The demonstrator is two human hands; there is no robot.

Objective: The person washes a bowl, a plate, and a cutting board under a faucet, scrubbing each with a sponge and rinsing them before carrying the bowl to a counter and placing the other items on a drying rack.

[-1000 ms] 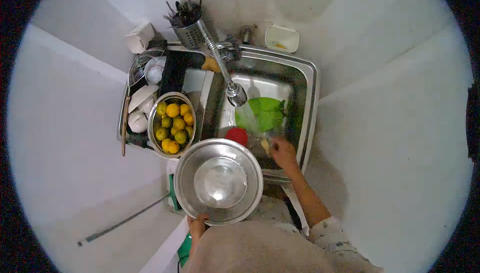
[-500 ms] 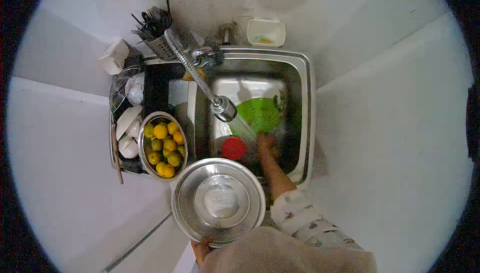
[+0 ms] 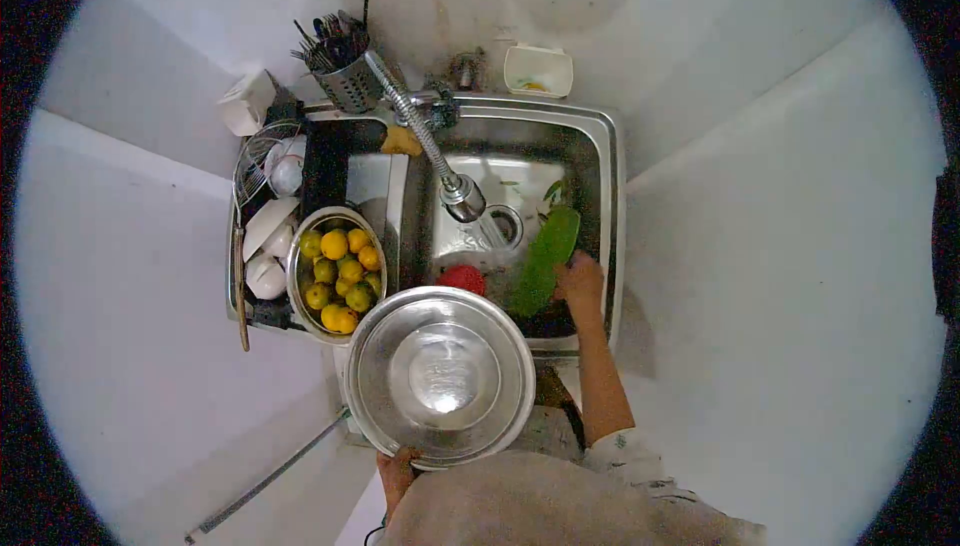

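In the head view, the two hands are well apart. The left hand [image 3: 399,468] is clamped on the near rim of the basin [image 3: 378,376], which tilts its open side to the camera in front of the sink [image 3: 612,196]. The right hand [image 3: 581,279] grips the edge of the green dish [image 3: 545,264], held tilted inside the sink. Water runs from the tap [image 3: 463,198] near the drain [image 3: 509,223]; the red item [image 3: 463,279] lies partly behind the basin. Left of the sink's hollow stands a bowl [image 3: 293,289] of fruit [image 3: 350,270].
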